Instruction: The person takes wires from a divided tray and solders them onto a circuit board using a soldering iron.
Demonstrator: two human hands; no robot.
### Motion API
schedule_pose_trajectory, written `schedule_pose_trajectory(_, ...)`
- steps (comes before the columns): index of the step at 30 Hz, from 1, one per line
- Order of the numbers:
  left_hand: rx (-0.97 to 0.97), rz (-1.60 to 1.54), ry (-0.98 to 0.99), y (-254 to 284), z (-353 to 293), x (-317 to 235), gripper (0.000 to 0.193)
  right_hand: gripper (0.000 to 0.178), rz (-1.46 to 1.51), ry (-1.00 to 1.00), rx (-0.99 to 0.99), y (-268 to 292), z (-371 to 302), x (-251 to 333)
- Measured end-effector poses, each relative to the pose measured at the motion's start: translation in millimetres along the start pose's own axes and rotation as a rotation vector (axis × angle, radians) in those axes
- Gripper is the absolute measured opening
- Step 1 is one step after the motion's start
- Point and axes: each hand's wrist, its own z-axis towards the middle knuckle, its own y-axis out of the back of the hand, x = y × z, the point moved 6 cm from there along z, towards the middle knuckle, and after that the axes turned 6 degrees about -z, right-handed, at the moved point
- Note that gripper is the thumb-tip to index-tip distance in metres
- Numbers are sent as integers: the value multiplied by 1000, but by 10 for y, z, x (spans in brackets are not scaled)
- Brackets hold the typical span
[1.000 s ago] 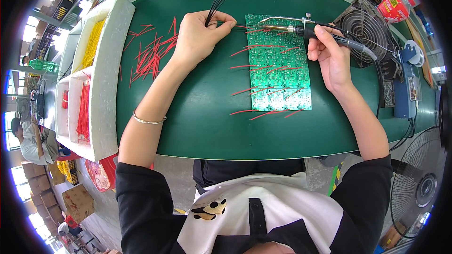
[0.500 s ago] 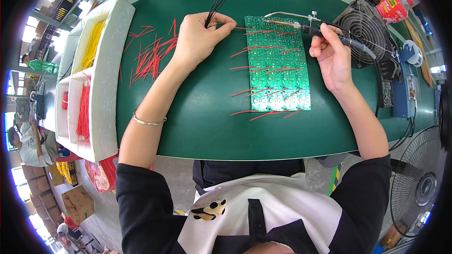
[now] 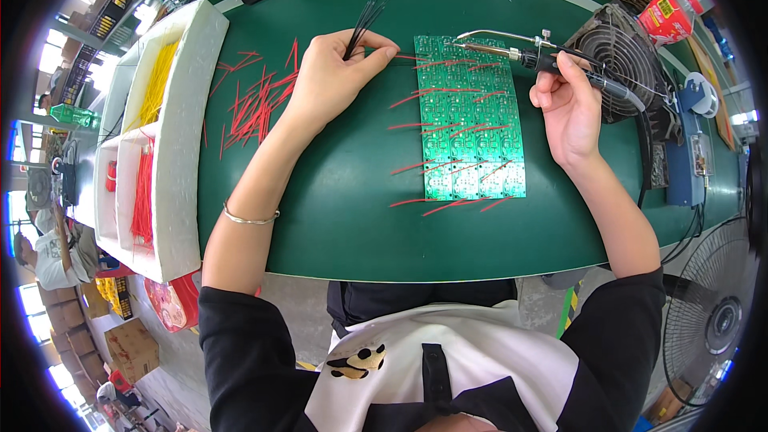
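Observation:
My left hand (image 3: pixel 332 80) is closed on a bundle of thin black wires (image 3: pixel 368 22), which fan upward from the fist. Its thumb and forefinger pinch together, and a dark wire end seems to run from them toward the board's upper left edge. My right hand (image 3: pixel 572 104) grips a soldering iron (image 3: pixel 534 59) with a curved metal feed tube (image 3: pixel 504 34) above its shaft. The iron's tip is over the top rows of a green circuit board panel (image 3: pixel 472 144). Several red wires lie in rows across the panel, some jutting past its left edge; whether the tip touches is unclear.
Loose red wires (image 3: pixel 260 108) lie left of my left hand. Beyond them stands a white foam box (image 3: pixel 188 144) with yellow and red wires. At right are a black fan (image 3: pixel 616 48), a red-labelled bottle (image 3: pixel 668 18), a solder spool (image 3: pixel 704 98) and a blue unit (image 3: pixel 682 148).
The iron's tip has shifted slightly right relative to the panel. The whole scene sits a little lower in the picture. Both hands keep their hold.

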Motion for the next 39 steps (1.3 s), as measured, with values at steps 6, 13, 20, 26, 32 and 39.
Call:
schedule_pose_trajectory(6,-50,-33,-37,51,20,-30,22,13,-16,-32,-38,37,0,-24)
schedule_pose_trajectory(13,-327,128,-245,473,-26,-177,27,12,-18,32,-34,0,-15,15)
schedule_pose_trajectory(20,-313,325,-349,424,-264,-776,21,10,30,47,-30,45,-28,15)
schedule_pose_trajectory(26,-47,135,-264,86,-205,-654,15,12,35,-7,-46,61,-36,-15)
schedule_pose_trajectory(32,-92,-53,-164,87,-139,-247,9,11,6,11,-46,7,-53,-16)
schedule_pose_trajectory(39,-67,-296,-92,-57,-243,-122,9,14,-110,-21,-63,4,-81,15)
